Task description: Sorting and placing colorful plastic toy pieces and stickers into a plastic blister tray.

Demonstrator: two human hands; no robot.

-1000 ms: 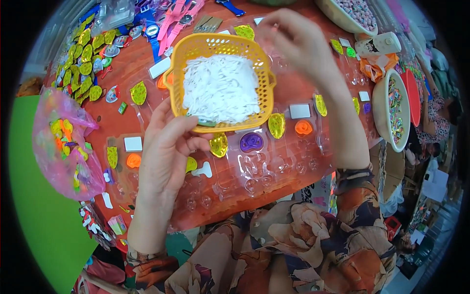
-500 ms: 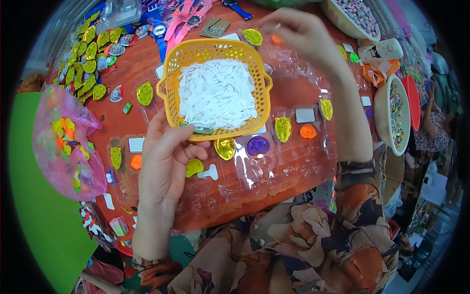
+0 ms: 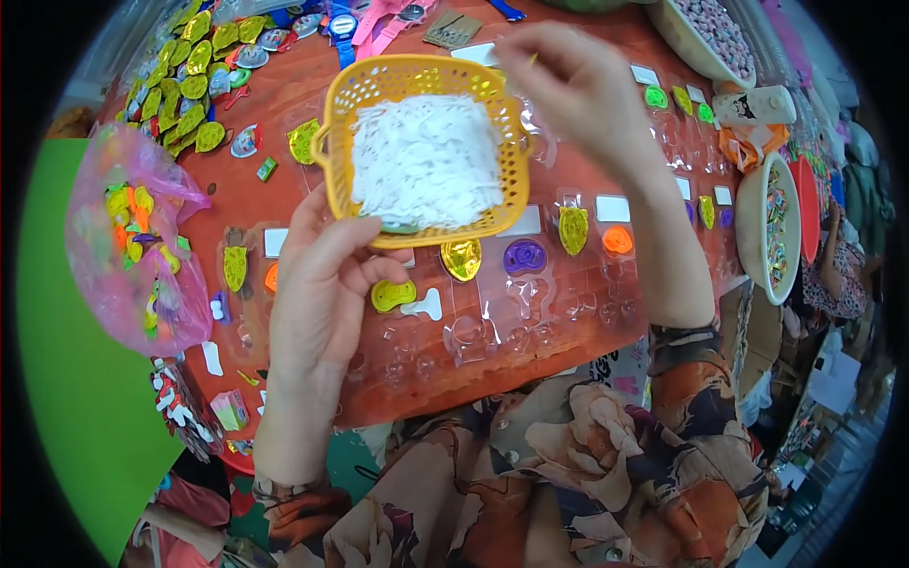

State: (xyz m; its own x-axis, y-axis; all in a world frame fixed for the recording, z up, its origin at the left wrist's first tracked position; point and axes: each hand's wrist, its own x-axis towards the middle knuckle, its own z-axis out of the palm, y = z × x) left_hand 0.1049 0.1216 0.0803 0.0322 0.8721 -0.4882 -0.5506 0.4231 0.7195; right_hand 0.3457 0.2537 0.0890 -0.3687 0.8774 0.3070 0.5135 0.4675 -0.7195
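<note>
My left hand (image 3: 320,275) grips the near-left edge of a yellow plastic basket (image 3: 514,180), thumb on the rim and fingers beneath. Many small white plastic pieces (image 3: 426,161) fill it; their kind is too blurred to tell. To the right of the basket, my right hand (image 3: 579,99) hovers with curled fingers, smeared by motion; anything between them cannot be made out. Clear moulded trays (image 3: 471,331) lie below, partly hidden by the basket. Around them show a gold leaf-shaped piece (image 3: 462,260), a purple toy pacifier (image 3: 524,256), a yellow one (image 3: 394,295) and an orange one (image 3: 617,239).
A pile of gold pieces (image 3: 185,85) lies far left, near a pink bag (image 3: 133,246) of colourful parts. Toy watches (image 3: 343,26) lie at the back. Bowls (image 3: 755,227) and a white bottle (image 3: 755,105) stand right. Another person (image 3: 833,204) is at far right.
The view has shifted, bringing more of the right-hand trays into sight. My right hand has come slightly lower, closer to the basket's far-right corner. My left hand keeps hold of the basket.
</note>
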